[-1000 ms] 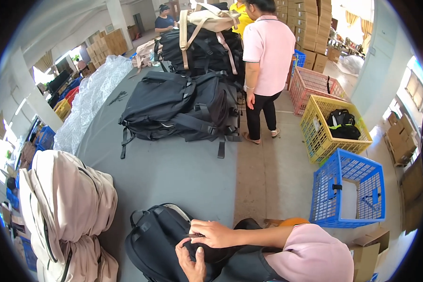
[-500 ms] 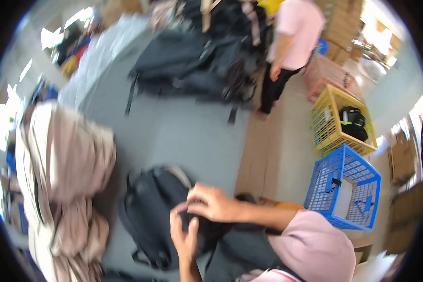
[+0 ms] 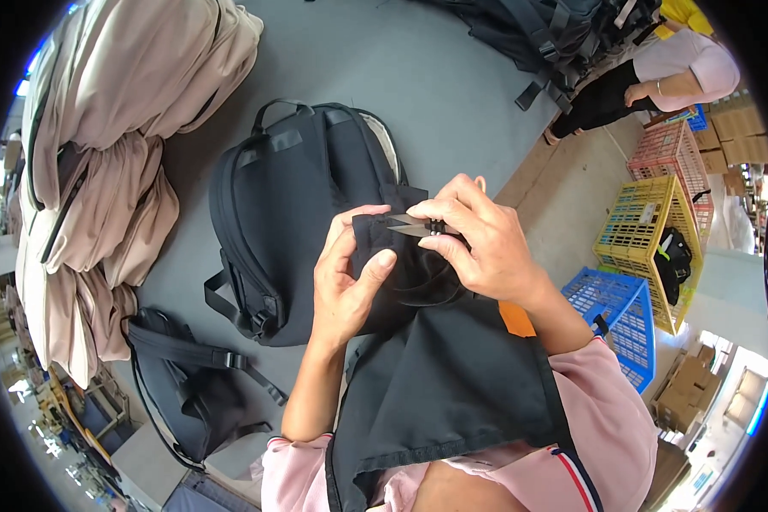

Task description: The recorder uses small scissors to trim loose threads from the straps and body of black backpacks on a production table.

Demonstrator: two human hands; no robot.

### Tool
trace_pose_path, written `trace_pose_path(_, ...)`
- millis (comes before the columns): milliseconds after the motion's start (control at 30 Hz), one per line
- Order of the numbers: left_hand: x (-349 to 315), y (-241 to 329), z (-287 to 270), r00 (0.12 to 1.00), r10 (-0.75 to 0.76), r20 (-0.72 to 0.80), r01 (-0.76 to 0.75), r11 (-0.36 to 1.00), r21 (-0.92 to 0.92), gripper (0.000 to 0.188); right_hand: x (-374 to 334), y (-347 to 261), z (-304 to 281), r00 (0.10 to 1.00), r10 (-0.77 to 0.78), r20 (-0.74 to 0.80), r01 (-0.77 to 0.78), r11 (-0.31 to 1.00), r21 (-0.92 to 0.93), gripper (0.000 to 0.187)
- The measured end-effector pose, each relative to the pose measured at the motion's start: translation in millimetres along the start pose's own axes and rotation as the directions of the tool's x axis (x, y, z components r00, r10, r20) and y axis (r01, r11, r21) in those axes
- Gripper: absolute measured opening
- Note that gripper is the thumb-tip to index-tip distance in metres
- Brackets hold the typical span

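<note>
A black backpack (image 3: 290,200) lies on the grey table in front of me. My left hand (image 3: 341,290) pinches a black fabric strap end (image 3: 369,239) at the bag's near right side, thumb below and fingers above. Between the fingertips of my right hand (image 3: 492,243) is a pair of small thread snips (image 3: 413,226). Their pointed blades are spread a little and reach to the edge of the fabric. A dark apron (image 3: 461,384) covers my front, beside the bag. Part of the snips is hidden by my right fingers.
Beige bags (image 3: 136,77) are piled along the left. Another black bag (image 3: 188,375) lies near the left table edge, and more black bags (image 3: 529,34) are at the far end. Blue (image 3: 614,316) and yellow crates (image 3: 640,230) stand on the floor to the right, near another person (image 3: 683,72).
My view has swung, so the backpack and hands appear higher and larger. My hands have drawn slightly apart, and the snips in my right hand now show clearly.
</note>
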State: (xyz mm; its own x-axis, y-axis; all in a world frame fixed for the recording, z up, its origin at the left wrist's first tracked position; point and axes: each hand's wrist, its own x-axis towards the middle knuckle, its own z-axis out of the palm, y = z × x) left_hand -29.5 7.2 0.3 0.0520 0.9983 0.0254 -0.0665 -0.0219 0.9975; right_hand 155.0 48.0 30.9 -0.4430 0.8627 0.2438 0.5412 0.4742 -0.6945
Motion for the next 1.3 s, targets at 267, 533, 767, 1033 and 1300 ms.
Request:
trace_pose_path(267,-4,-2,2,1.0,-0.011,0.023,0.011,1.0,-0.011,0.028,3,-5,6,0.979,-0.183,-0.085,0.173,0.978,-0.114,0.026)
trace_pose_path(533,4,-3,-1,1.0,0.006,0.007,-0.006,0.999,0.035,0.029,3,6,11,0.978,-0.149,-0.143,0.14,0.988,-0.071,0.03)
trace_pose_path(767,13,10,13,0.999,-0.019,0.044,0.017,0.999,0.038,0.03,1,3,-5,0.976,-0.161,-0.146,0.133,0.974,-0.183,0.019)
trace_pose_path(1033,-9,29,33,0.981,0.072,-0.182,-0.074,0.997,-0.004,0.028,-9,7,0,0.992,0.05,-0.112,-0.035,0.99,0.136,0.017)
trace_pose_path(1300,-25,33,28,0.744,0.589,-0.316,-0.249,0.683,0.687,0.019,-15,21,9,0.939,0.328,0.101,-0.321,0.738,0.594,0.021)
